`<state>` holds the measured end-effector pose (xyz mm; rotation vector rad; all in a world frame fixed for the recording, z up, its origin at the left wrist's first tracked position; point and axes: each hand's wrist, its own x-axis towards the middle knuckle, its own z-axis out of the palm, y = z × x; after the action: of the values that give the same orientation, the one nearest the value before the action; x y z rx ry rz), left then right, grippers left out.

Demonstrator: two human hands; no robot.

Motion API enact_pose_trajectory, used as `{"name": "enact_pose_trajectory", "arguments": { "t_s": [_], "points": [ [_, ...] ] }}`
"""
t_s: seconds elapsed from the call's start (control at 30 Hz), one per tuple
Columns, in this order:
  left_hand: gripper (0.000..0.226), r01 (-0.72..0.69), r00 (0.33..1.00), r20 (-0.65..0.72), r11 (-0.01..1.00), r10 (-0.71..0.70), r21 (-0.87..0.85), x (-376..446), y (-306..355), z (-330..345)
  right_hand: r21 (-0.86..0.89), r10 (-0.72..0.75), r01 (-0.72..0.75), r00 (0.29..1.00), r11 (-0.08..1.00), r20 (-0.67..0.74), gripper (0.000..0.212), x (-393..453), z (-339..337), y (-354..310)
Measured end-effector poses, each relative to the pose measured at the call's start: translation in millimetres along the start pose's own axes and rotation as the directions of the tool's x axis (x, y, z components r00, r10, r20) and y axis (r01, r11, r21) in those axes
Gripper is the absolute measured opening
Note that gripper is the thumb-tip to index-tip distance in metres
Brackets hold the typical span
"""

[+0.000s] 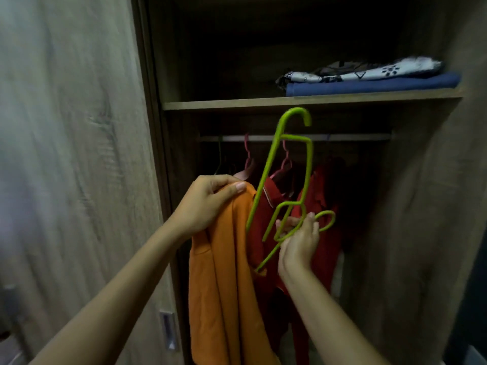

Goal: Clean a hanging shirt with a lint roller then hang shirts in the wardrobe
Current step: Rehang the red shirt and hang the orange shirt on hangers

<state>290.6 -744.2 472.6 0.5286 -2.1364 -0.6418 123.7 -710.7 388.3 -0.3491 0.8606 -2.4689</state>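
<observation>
I judge I'm in the hanging stage, fitting a hanger into the shirt before it goes on the rail. My left hand (208,204), centre-left of the frame, is pinched shut on the top edge of the orange shirt (226,272), which drapes down to the bottom edge. My right hand (297,241), just right of centre, has its fingers curled round the lower part of the green hanger (284,180); the hook tilts up toward the shelf (237,104). One hanger arm already dips toward the shirt's opening. Next I'd need to work that arm inside the shoulder, then the other, and lift the hook to the rail (355,137).

The rail's middle holds red shirts (319,196) on pink hangers; the right stretch looks free. The shelf edge sits close above the hook, so headroom is tight, and the wardrobe door (79,154) bounds the left.
</observation>
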Motion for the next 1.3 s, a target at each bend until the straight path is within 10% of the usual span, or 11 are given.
{"name": "enact_pose_trajectory", "arguments": {
  "t_s": [0.2, 0.4, 0.9, 1.13, 1.3],
  "points": [
    [0.025, 0.028, 0.999, 0.044, 1.0, -0.028, 0.007, -9.5, -0.4, -11.6, 0.04, -0.153, 0.15, 0.985, 0.988, 0.081, 0.028, 4.8, 18.6, -30.8],
    [0.022, 0.002, 0.995, -0.099, 0.994, -0.013, -0.112, -9.0, 7.1, -14.1, -0.36, -0.061, 0.144, 0.971, 0.922, 0.231, 0.021, -16.7, -6.0, 20.3],
    [0.014, 0.073, 0.818, -0.573, 0.977, 0.057, 0.202, -36.9, -28.6, -48.6, -0.748, -0.143, 0.602, 0.797, 0.282, 0.587, 0.022, 32.2, -62.1, -39.8],
    [0.018, -0.006, 0.96, -0.265, 0.95, 0.092, 0.311, -28.5, -18.7, -6.1, -0.538, -0.026, 0.843, 0.539, 0.014, 0.842, 0.021, 15.2, -29.0, -59.4],
    [0.026, 0.022, 0.952, -0.296, 0.949, 0.075, 0.313, -19.2, -12.1, -10.7, -0.576, -0.166, 0.801, 0.597, 0.161, 0.785, 0.022, 24.9, -16.6, -92.0]
  ]
}}
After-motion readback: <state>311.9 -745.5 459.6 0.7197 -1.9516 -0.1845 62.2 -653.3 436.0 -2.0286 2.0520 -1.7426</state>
